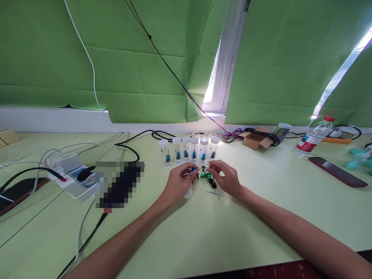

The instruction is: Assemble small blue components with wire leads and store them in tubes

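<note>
My left hand (180,179) is closed in a pinch around a small blue part (193,169) with thin dark pieces sticking up from it. Opposite it, my right hand (226,176) has its fingertips pinched on a thin rod (204,167) that points toward the blue part. Whether the rod touches the part is too small to tell. Between and below the hands lie green pieces (205,175), round black pieces (213,184) and thin metal pieces (213,193). A white round cap (188,193) rests on the table under my left hand.
Behind my hands stand several clear tubes (177,150) with white lids, most holding blue parts. A power strip (74,180) with cables is at left. An open cardboard box (255,140), a bottle (314,137) and a dark red flat case (337,171) are at right.
</note>
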The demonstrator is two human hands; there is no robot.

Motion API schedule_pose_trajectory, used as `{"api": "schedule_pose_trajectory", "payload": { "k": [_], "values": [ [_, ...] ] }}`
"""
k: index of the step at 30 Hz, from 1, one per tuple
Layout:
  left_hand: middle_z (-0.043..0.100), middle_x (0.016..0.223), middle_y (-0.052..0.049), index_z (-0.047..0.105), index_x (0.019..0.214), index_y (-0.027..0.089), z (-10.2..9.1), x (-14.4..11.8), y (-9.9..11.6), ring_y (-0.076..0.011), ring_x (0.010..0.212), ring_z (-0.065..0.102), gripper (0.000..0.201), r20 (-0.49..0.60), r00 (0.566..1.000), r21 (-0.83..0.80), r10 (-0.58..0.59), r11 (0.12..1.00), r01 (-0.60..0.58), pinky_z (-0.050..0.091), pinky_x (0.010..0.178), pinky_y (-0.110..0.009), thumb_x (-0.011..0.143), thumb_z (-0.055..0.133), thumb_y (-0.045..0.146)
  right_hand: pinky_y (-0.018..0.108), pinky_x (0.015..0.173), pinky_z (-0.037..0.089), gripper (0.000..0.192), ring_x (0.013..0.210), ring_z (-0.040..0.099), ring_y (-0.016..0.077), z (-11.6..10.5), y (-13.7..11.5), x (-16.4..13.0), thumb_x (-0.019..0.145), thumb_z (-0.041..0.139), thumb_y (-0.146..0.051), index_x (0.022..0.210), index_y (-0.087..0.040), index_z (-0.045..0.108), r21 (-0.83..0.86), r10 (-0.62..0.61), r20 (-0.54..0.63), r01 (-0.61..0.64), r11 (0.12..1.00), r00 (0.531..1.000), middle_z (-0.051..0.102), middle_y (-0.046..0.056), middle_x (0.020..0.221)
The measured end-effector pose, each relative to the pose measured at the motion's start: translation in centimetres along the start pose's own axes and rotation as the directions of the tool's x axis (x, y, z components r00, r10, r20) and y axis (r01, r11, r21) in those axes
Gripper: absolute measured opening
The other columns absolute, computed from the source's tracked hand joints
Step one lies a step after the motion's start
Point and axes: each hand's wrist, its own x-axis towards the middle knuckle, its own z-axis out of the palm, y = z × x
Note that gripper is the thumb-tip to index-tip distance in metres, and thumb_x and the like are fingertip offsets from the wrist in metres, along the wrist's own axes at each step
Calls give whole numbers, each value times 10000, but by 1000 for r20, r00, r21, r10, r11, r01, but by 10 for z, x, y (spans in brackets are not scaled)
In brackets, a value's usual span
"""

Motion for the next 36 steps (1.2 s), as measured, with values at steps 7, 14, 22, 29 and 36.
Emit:
{"api": "schedule_pose_trajectory", "payload": {
  "k": [7, 14, 22, 29, 36],
  "values": [
    [590, 628, 4, 653, 871, 178, 1, 0, 1, -119, 554, 529, 253, 22, 1000, -18, -22, 1000, 22, 486, 556, -253, 803, 639, 421, 240, 559, 497, 94, 611, 592, 125, -2, -2, 3, 927, 573, -226, 992, -205, 637, -12, -48, -33, 47, 999, 998, 669, 45, 795],
    [588, 642, 4, 653, 878, 171, 0, -1, 2, -113, 557, 520, 239, 36, 999, 17, -24, 1000, 23, 473, 547, -238, 813, 627, 399, 229, 549, 490, 91, 611, 594, 118, -1, -1, 3, 925, 579, -222, 988, -194, 637, 5, -51, -42, 51, 999, 998, 663, 41, 784],
    [599, 664, -5, 665, 880, 173, 1, 0, 1, -120, 566, 533, 232, 23, 1000, 37, 6, 999, -7, 481, 550, -247, 811, 624, 390, 236, 542, 487, 93, 594, 573, 113, 0, 2, 0, 924, 585, -228, 1000, -191, 624, 21, -24, -22, 25, 999, 999, 650, 42, 782],
    [596, 676, -7, 655, 874, 166, 0, 0, 0, -115, 557, 525, 232, 28, 999, 39, 39, 998, -40, 483, 546, -248, 817, 615, 386, 225, 500, 469, 82, 541, 552, 100, 0, 1, 1, 928, 577, -243, 963, -184, 623, 30, -1, -9, 1, 1000, 1000, 632, 30, 741],
    [596, 689, -7, 660, 882, 173, 0, -1, 0, -109, 560, 520, 218, 32, 998, 55, 48, 997, -50, 484, 561, -245, 832, 607, 378, 229, 504, 461, 86, 530, 544, 100, 0, 2, 0, 930, 571, -234, 925, -175, 634, 58, 29, 4, -30, 998, 1000, 614, 25, 707]
  ]
}}
